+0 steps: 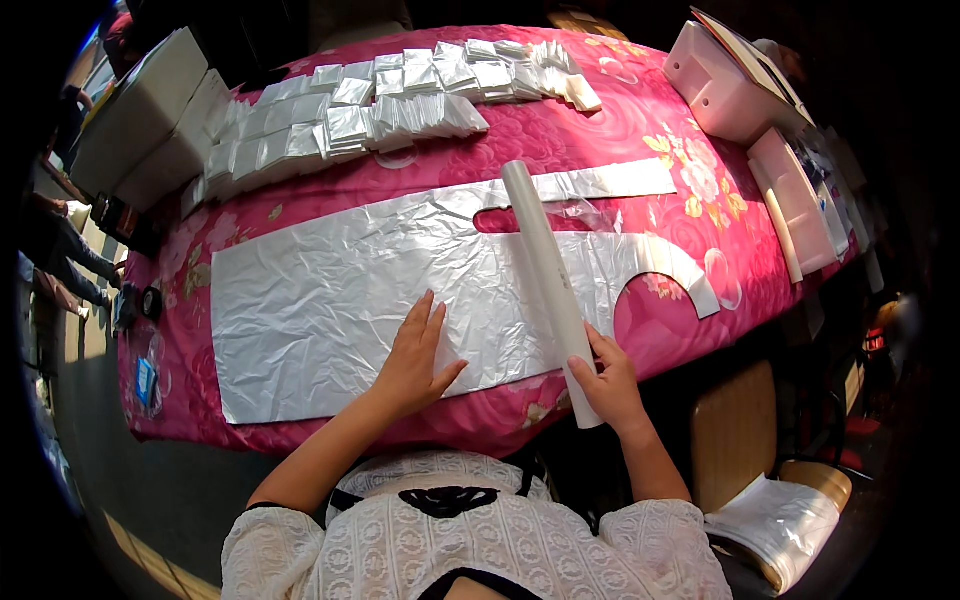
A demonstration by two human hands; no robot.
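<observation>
— Pressing flat with the left hand (415, 355), fingers spread, on the big silver plastic sheet (330, 300)?

— Yes, palm down, near the front edge of the tabletop (560, 140), on the pink flowered cloth (590, 120).

— And the right hand (605, 385)?

— Closed around the lower end of the white tube (548, 275), thumb on one side, fingers on the other. Lying across the sheet, tilted, upper end near the long cutout.

— Behind the sheet?

— Rows of small folded silver packets (370, 110), close together, along the far side. White boxes (150, 110) at the far left, pale pink trays (740, 90) at the far right. Also a wooden chair (740, 440) with a clear bag stack (780, 520), low at the right.
</observation>
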